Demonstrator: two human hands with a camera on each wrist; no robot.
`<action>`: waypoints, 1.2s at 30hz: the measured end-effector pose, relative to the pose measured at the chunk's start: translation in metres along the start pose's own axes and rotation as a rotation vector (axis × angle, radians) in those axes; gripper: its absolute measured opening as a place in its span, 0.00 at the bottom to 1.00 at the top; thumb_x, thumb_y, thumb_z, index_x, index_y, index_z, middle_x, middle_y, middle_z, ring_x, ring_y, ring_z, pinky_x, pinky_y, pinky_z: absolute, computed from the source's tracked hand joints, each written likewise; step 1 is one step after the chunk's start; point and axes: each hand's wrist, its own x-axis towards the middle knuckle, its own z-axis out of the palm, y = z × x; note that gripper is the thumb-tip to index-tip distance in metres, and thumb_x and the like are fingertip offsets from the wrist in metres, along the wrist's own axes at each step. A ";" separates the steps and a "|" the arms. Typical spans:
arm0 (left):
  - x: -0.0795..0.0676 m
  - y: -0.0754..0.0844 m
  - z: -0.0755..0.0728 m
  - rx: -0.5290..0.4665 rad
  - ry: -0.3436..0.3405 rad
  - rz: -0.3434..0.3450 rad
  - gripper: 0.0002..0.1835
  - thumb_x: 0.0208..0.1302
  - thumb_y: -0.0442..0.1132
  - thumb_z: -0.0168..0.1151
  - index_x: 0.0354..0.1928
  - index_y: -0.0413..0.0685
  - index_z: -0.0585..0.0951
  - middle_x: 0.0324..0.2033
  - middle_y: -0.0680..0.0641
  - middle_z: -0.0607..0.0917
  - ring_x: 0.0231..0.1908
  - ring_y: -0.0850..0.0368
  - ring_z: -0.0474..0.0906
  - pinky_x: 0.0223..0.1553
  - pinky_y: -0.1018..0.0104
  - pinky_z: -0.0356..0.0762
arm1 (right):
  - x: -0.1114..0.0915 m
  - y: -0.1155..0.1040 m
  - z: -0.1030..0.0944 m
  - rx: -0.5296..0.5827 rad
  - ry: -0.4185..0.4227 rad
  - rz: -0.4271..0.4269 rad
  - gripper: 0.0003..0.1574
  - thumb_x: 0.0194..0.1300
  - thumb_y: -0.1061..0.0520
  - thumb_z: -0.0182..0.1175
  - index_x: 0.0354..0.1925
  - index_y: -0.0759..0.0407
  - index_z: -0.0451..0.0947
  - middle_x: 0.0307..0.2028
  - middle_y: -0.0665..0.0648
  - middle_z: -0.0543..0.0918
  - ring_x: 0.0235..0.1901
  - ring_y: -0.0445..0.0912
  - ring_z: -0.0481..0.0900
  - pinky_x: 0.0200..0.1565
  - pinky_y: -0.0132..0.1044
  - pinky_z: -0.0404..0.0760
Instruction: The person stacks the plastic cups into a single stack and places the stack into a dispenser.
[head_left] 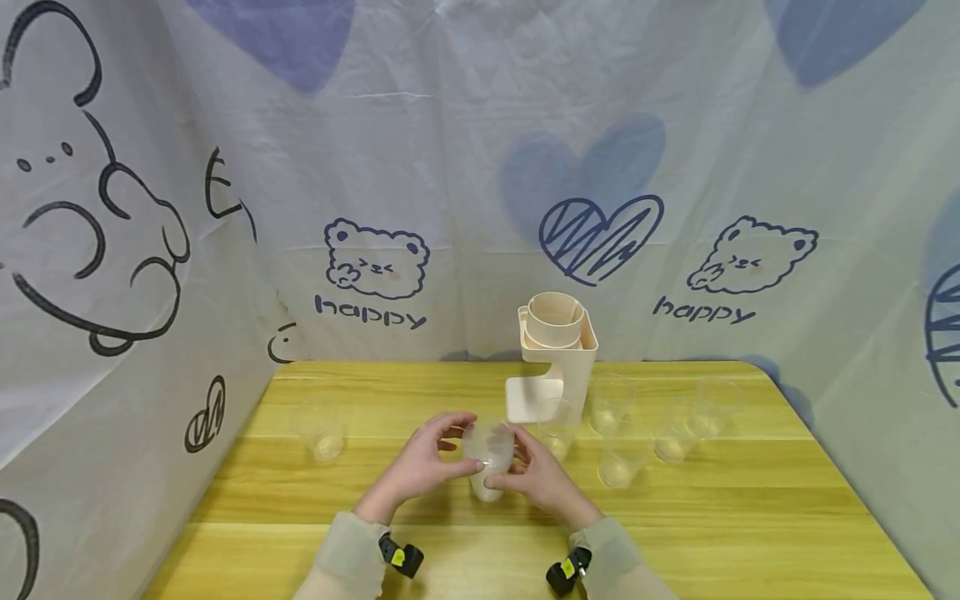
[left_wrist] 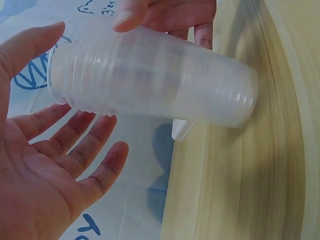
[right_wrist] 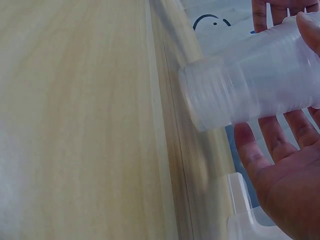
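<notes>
A stack of clear plastic cups (head_left: 489,454) stands mouth up between the two hands, its nested rims showing in the left wrist view. My left hand (head_left: 426,462) holds the stack near the rims, thumb on one side and fingers on the other. From the opposite side my right hand (head_left: 542,479) grips the same stack, thumb against its wall. In the left wrist view the left fingers (left_wrist: 82,135) touch the rims from below. The right fingers (right_wrist: 272,137) curve under the cup wall in the right wrist view.
A cream cup dispenser (head_left: 573,367) with a round tube on top stands at the back of the wooden table (head_left: 405,387). Single clear cups stand on both sides: one cup (head_left: 327,442) at left, several at right, including a cup (head_left: 617,471). A printed cloth (head_left: 465,167) hangs behind.
</notes>
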 end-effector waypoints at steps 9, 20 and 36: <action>-0.001 -0.001 0.001 -0.005 -0.004 -0.007 0.33 0.57 0.41 0.74 0.64 0.39 0.73 0.56 0.43 0.77 0.53 0.44 0.75 0.54 0.46 0.75 | 0.000 0.001 0.001 -0.005 0.008 0.007 0.48 0.56 0.62 0.73 0.70 0.59 0.61 0.62 0.61 0.71 0.60 0.56 0.71 0.58 0.49 0.75; -0.002 -0.004 0.002 -0.014 -0.016 -0.022 0.33 0.57 0.41 0.74 0.63 0.40 0.73 0.56 0.44 0.77 0.52 0.46 0.75 0.55 0.46 0.75 | -0.008 -0.026 0.003 0.005 -0.009 0.007 0.46 0.56 0.63 0.73 0.68 0.64 0.62 0.60 0.64 0.72 0.59 0.59 0.72 0.57 0.49 0.76; -0.010 -0.005 0.005 0.055 0.012 -0.016 0.39 0.60 0.46 0.71 0.69 0.39 0.66 0.59 0.41 0.76 0.55 0.45 0.76 0.54 0.48 0.76 | -0.007 -0.024 0.004 0.012 -0.004 0.006 0.47 0.55 0.63 0.73 0.68 0.63 0.63 0.61 0.63 0.72 0.60 0.59 0.71 0.58 0.50 0.75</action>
